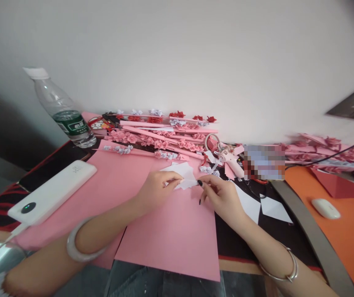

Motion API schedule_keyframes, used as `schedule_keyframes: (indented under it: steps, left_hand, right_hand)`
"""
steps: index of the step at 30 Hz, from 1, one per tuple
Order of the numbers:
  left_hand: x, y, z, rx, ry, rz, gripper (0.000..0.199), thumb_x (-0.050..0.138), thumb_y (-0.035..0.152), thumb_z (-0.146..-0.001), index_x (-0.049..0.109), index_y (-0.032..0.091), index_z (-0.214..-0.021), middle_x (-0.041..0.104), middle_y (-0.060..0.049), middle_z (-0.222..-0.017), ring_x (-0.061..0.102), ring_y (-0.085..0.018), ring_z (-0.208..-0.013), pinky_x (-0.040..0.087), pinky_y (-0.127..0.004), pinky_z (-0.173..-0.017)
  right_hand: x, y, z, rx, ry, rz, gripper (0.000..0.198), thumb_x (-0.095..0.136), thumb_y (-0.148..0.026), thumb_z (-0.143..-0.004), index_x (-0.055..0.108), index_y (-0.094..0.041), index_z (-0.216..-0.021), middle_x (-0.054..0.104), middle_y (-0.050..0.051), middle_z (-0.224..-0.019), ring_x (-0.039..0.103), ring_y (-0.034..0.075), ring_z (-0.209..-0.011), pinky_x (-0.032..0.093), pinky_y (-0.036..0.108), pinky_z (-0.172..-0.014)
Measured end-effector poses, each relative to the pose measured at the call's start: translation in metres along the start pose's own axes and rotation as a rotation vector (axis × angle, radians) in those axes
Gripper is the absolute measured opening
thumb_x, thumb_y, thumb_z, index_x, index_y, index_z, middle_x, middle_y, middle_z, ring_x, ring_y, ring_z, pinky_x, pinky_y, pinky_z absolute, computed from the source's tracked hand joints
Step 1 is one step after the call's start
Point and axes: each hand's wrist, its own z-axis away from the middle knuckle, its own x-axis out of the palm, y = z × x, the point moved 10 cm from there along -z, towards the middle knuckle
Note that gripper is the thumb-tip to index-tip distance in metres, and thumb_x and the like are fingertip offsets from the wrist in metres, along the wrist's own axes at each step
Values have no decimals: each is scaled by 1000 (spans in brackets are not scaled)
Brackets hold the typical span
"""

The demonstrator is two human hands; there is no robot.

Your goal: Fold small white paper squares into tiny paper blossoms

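Observation:
Between my two hands is a small folded piece of white paper [188,182]. My left hand [160,185] pinches its left edge between thumb and forefinger. At the right edge, my right hand [218,192] grips the same piece with its fingertips. Both hands are over a large pink paper sheet [170,235] that hangs past the table's front edge. More white paper [177,168] lies just behind the piece, partly hidden by it. A pink-and-white glue gun [229,159] lies behind my right hand.
Pink paper stems with small folded flowers [152,140] lie along the wall. A water bottle [71,119] and a white power bank [51,192] stand and lie at left. White paper pieces [274,208], an orange sheet [312,202] and a white earbud case [325,208] are at right.

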Motion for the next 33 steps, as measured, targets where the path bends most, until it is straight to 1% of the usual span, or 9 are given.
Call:
schedule_keyframes:
  steps: [5,7,9,13,18,25,28,30,33]
  left_hand:
    - [-8,-1,1,-13,64,46,17,50,21,-82,67,16,-82,69,-4,-84,62,-17,-77,45,-24,-67]
    - [-9,0,1,-10,75,35,17,50,21,-82,67,16,-82,69,-3,-84,62,-17,-77,45,-24,-67]
    - [-6,2,1,12,48,18,17,50,20,-81,67,17,-81,69,-2,-82,62,-16,-75,45,-23,-65]
    - [9,12,3,93,-89,-12,18,49,19,-82,66,20,-87,69,-1,-84,62,-14,-76,45,-22,-68]
    - [14,10,3,107,-134,-55,21,46,17,-84,66,20,-90,69,-1,-85,61,-15,-76,43,-23,-69]
    - [-10,-5,-6,15,33,-23,20,47,25,-85,66,18,-87,69,-2,-84,61,-15,-76,44,-23,-67]
    - [-19,-9,-6,-27,93,20,22,47,28,-85,63,18,-95,68,-4,-93,62,-17,-84,47,-25,-71]
    - [-19,-8,-5,-22,75,66,26,51,31,-83,59,19,-105,65,-6,-106,62,-19,-91,49,-26,-74]
    - [-7,8,-3,109,-33,60,41,62,34,-75,56,20,-113,61,-7,-116,59,-20,-99,49,-28,-81]
  right_hand:
    - [-12,3,1,15,96,-33,17,41,-18,-86,56,-17,-94,62,0,-60,61,13,-50,44,23,-51]
    - [-16,0,0,-17,121,-58,18,42,-19,-86,55,-17,-98,66,4,-77,62,12,-56,45,23,-52]
    - [-12,-6,0,-75,77,-43,18,46,-20,-84,57,-18,-98,66,6,-92,61,12,-62,45,23,-53]
    - [4,-16,4,-189,-40,110,16,50,-21,-82,65,-20,-87,68,4,-77,58,13,-58,44,24,-54]
    - [3,-22,6,-250,0,187,17,48,-18,-84,65,-19,-84,68,3,-75,58,14,-61,43,23,-58]
    - [-14,-19,2,-166,104,154,17,49,-17,-82,62,-17,-71,62,2,-60,54,12,-53,40,23,-53]
    - [-22,-10,1,-81,154,9,15,50,-18,-81,65,-17,-81,59,1,-58,50,10,-47,39,22,-46]
    - [-23,0,0,-7,161,-116,17,51,-20,-81,64,-16,-90,56,0,-57,46,9,-43,36,21,-41]
    - [-15,8,-2,70,101,-267,18,53,-22,-79,63,-14,-93,50,-3,-52,40,6,-39,31,18,-36]
